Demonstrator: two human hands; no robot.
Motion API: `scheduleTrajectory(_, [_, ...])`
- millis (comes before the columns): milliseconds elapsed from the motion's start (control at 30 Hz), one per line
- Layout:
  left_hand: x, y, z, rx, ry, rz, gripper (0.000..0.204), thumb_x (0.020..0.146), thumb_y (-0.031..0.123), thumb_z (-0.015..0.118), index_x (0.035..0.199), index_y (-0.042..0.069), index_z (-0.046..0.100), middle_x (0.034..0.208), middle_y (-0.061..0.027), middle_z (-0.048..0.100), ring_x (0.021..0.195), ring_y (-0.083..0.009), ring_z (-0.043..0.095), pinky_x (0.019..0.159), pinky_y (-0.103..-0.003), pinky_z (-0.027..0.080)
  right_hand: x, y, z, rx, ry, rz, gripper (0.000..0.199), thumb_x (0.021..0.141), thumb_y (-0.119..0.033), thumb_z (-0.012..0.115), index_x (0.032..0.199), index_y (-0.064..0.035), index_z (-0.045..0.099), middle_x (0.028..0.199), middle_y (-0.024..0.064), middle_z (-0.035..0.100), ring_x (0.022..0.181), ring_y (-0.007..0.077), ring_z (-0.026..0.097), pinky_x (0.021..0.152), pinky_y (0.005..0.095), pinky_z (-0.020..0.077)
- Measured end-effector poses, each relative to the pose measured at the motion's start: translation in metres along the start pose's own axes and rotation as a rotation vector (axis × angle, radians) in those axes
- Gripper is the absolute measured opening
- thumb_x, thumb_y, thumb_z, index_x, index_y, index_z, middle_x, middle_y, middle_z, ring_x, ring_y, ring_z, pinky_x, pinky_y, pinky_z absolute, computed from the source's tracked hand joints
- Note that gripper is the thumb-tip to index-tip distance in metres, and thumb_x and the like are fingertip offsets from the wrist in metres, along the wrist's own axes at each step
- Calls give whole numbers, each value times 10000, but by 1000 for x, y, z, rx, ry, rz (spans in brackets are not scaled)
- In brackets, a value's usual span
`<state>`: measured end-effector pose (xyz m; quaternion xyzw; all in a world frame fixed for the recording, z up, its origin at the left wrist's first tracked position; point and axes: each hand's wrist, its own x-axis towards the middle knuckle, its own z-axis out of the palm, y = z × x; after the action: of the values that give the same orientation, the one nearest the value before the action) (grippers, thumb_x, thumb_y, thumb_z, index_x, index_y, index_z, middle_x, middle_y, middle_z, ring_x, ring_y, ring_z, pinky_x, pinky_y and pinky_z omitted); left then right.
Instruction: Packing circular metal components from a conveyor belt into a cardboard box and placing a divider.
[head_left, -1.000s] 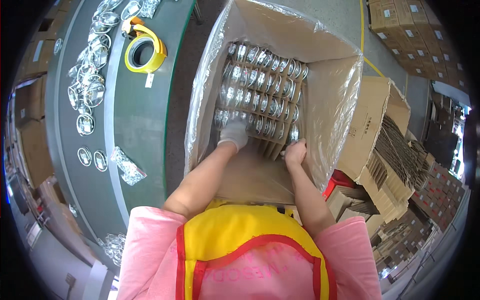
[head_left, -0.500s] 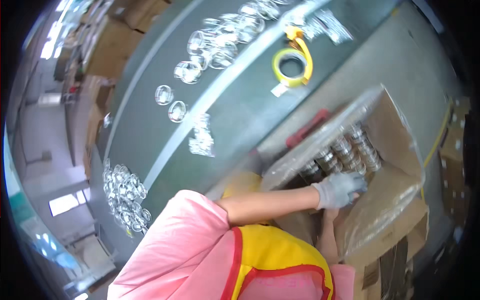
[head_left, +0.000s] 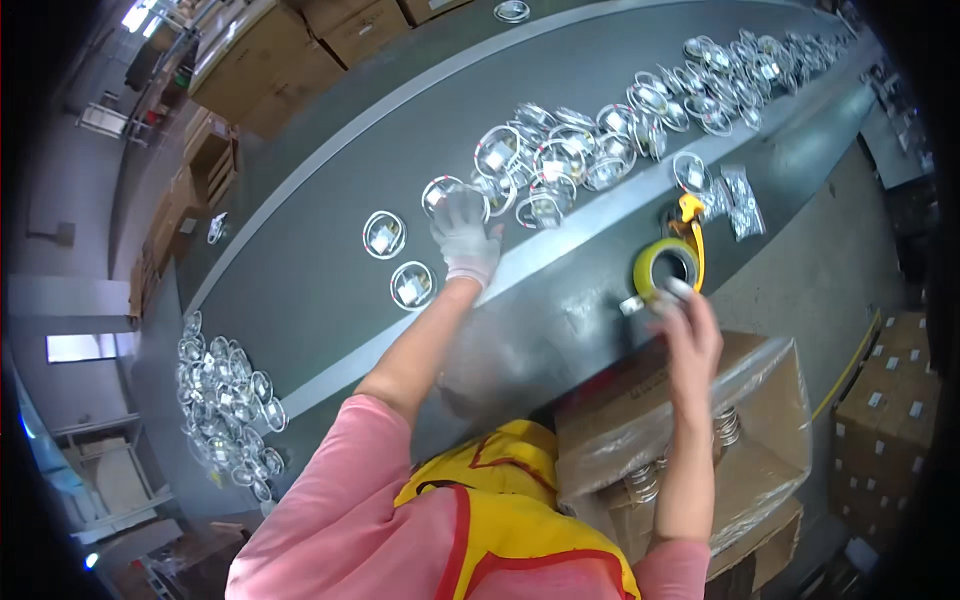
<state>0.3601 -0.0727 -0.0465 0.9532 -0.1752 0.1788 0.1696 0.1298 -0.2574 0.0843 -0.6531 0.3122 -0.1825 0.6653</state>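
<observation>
My left hand (head_left: 463, 240), in a pale grey glove, reaches over the table, fingers stretched out on a clear-wrapped ring-shaped coil (head_left: 436, 190). Two similar coils (head_left: 384, 235) lie just left of it, and a heap of them (head_left: 565, 160) spreads to the right. My right hand (head_left: 692, 345) is raised above the near edge of the table, beside a yellow tape roll on a dispenser (head_left: 640, 268). Motion blurs its fingers, whose tips look whitish; whether they hold anything is unclear. Below it, an open carton (head_left: 640, 400) lined with clear plastic contains stacked coils (head_left: 726, 426), partly hidden by my right forearm.
Another pile of wrapped coils (head_left: 225, 400) lies at the table's left end. Small clear bags (head_left: 742, 203) rest beyond the tape. A pale strip (head_left: 350, 355) runs along the grey tabletop. Stacked cartons (head_left: 885, 420) stand at right, more boxes (head_left: 265, 65) at the far left.
My left hand has moved from the carton to the coils on the table. My right hand has risen out of the carton toward the tape. The view has swung; a small bag near the strip no longer shows.
</observation>
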Motion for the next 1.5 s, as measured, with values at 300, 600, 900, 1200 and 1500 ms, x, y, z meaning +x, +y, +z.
scheduleTrajectory(300, [93, -115, 4, 166, -155, 380, 385, 719, 121, 551, 1093, 213, 564, 1209, -45, 456, 1163, -279, 407, 896, -450, 370, 181, 94, 164, -252, -41, 134, 443, 828, -379, 578, 1031, 14, 560, 909, 45, 559, 772, 127, 481, 671, 257, 391])
scheduleTrajectory(600, [86, -283, -55, 166, -206, 270, 440, 615, 15, 584, 1033, 153, 576, 1163, -63, 485, 1142, -278, 431, 888, -427, 396, 187, 108, 315, -431, -416, 12, 371, 813, -243, 589, 1100, -9, 569, 778, 51, 591, 591, 103, 515, 504, 245, 415])
scheduleTrajectory(900, [84, -263, -107, 37, -141, 164, 399, 615, 114, 607, 1011, 105, 563, 1101, -120, 501, 1037, -313, 464, 911, -455, 346, 155, 71, 330, -800, -638, -123, 256, 829, -249, 553, 861, -1, 608, 618, 48, 584, 494, 117, 542, 449, 275, 403])
scheduleTrajectory(1200, [80, -187, -63, 40, -316, 178, 259, 705, 149, 616, 959, 111, 591, 974, -71, 573, 847, -235, 576, 665, -353, 494, 149, 44, 291, -1237, -487, -42, 260, 809, -303, 589, 894, -60, 621, 753, 190, 618, 733, 378, 591, 673, 427, 471])
scheduleTrajectory(1500, [80, -220, -113, -972, -403, -790, 165, 828, 85, 582, 968, -1, 586, 748, -34, 600, 538, -94, 529, 482, -241, 429, 193, 53, 324, -1033, -847, -1268, 225, 621, -54, 604, 843, -82, 616, 1156, 49, 510, 908, 214, 519, 721, 322, 485])
